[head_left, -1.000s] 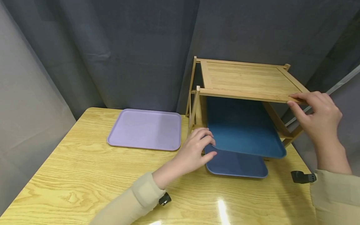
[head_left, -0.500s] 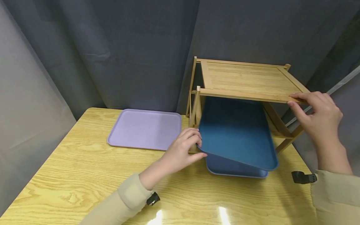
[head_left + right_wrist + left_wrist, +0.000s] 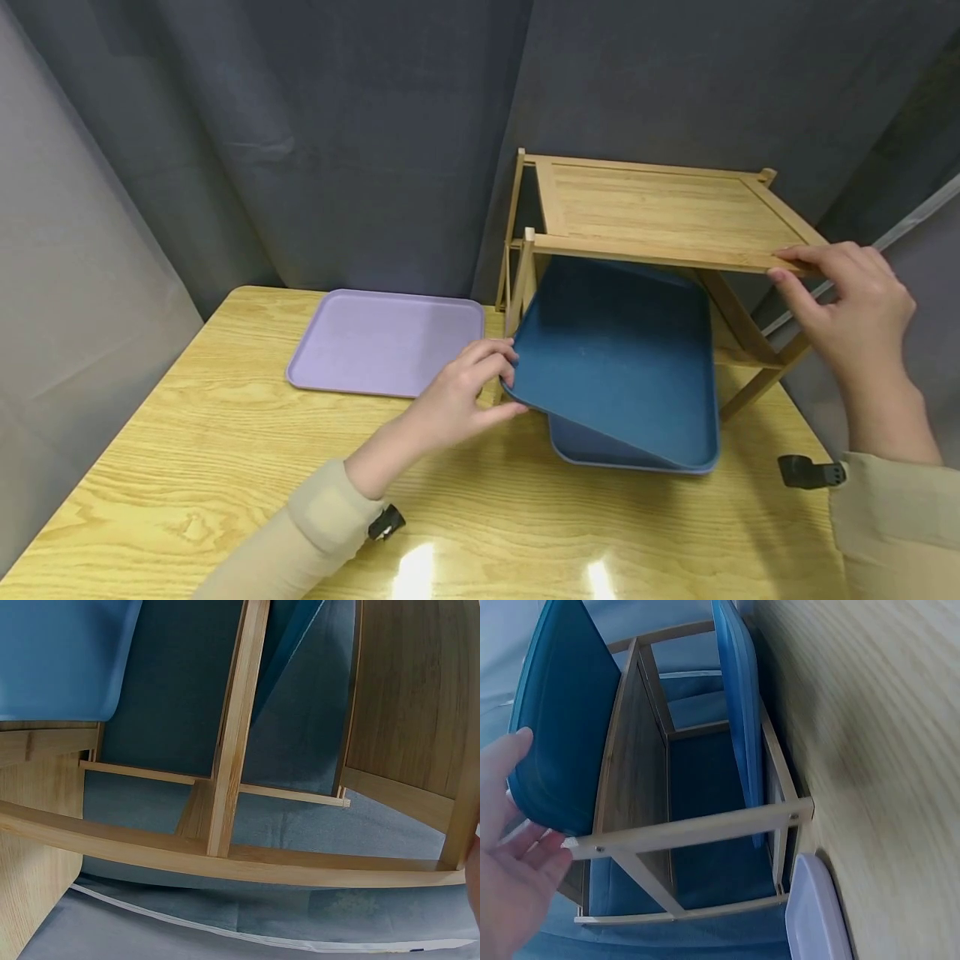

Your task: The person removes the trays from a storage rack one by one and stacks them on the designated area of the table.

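Observation:
My left hand (image 3: 508, 382) pinches the front left corner of a teal tray (image 3: 615, 358), thumb under and fingers on top. The tray sticks halfway out of the wooden rack (image 3: 660, 208), under its top shelf, and tilts down toward me. Below it a darker blue tray (image 3: 592, 446) lies on the table, mostly covered. My right hand (image 3: 782, 267) grips the front right corner of the rack's top shelf. The left wrist view shows the teal tray (image 3: 562, 727), the blue tray (image 3: 739, 712) and a rack beam (image 3: 697, 829). In the right wrist view are a rack post (image 3: 236, 727) and the teal tray (image 3: 60, 660).
A lavender tray (image 3: 386, 342) lies flat on the wooden table (image 3: 187, 467) left of the rack, also seen as the lavender tray (image 3: 817, 915) in the left wrist view. Dark curtains hang close behind. The table's right edge runs just beside the rack.
My left hand has pulled the teal tray out of the rack toward me and to the left, now covering more of the blue tray. The right hand has stayed on the rack's corner.

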